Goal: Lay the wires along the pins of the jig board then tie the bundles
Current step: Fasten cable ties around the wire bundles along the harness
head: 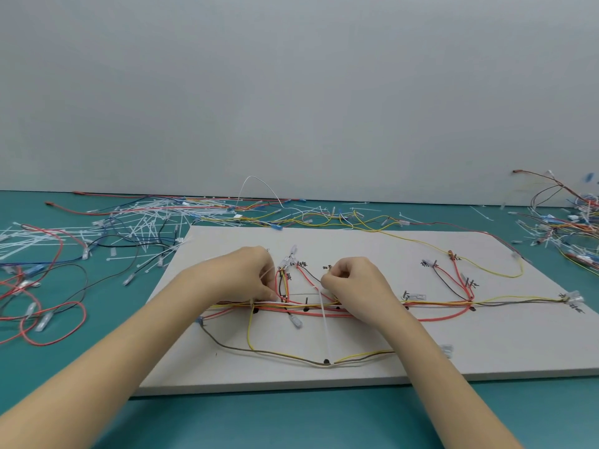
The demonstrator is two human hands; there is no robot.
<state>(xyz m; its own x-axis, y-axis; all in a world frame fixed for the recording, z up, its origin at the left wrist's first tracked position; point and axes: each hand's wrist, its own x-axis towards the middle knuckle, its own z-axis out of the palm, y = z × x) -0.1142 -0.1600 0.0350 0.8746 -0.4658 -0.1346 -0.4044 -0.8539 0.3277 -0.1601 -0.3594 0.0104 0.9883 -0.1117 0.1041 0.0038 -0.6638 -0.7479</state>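
Teal covers the desk (291,419), and at its nine o'clock side lies a loose heap of white plastic cable ties (107,228) mixed with red, black and blue spare wires (48,306). At the middle sits the pale grey rectangular jig board (486,351), flat on the desk, with black pins (306,300) and small handwritten labels.

The left hand (249,277) is curled, its fingertips pinching a thin white cable tie (266,274) at the nine o'clock end of the main bundle of red, yellow, brown and white wires (372,306), which runs straight across the board from nine to three o'clock along the pins. Just beside it, toward three o'clock, the right hand (353,286) is also curled, pinching the top of a second white cable tie (325,322) that crosses the bundle and trails down toward six o'clock. Near that tie's lower tip, a brown and a yellow wire (275,353) sag in a low loop round a single black pin (326,361).

Further toward three o'clock, red branch wires (460,280) rise from the bundle to labelled pins. At the far three o'clock edge of the desk lies another tangle of mixed coloured wires and ties (570,228).
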